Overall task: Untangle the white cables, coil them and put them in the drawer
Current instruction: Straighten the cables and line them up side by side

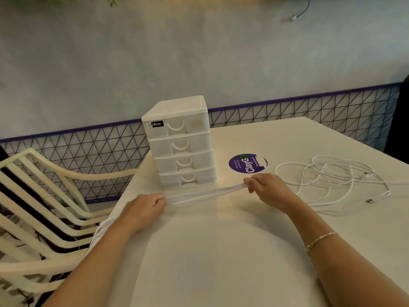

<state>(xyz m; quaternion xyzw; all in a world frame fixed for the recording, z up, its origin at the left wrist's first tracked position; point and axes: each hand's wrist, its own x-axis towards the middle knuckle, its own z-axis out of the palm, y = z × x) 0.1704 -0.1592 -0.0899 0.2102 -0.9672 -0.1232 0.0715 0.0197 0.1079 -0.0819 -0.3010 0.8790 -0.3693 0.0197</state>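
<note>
Several strands of white cable [203,193] are stretched taut between my two hands, just in front of the drawer unit. My left hand [147,209] grips one end of the bundle, and loose strands trail down over the table's left edge below my wrist. My right hand [269,188] pinches the other end. A white plastic drawer unit [180,140] with several stacked drawers stands at the table's far left; all its drawers are closed. More white cable [332,176] lies in loose tangled loops on the table to the right, its plugs showing.
The white table [221,251] carries a round purple sticker [247,163] behind my right hand. A cream slatted chair [44,200] stands left of the table. A wire-mesh panel [309,114] and a grey wall run behind.
</note>
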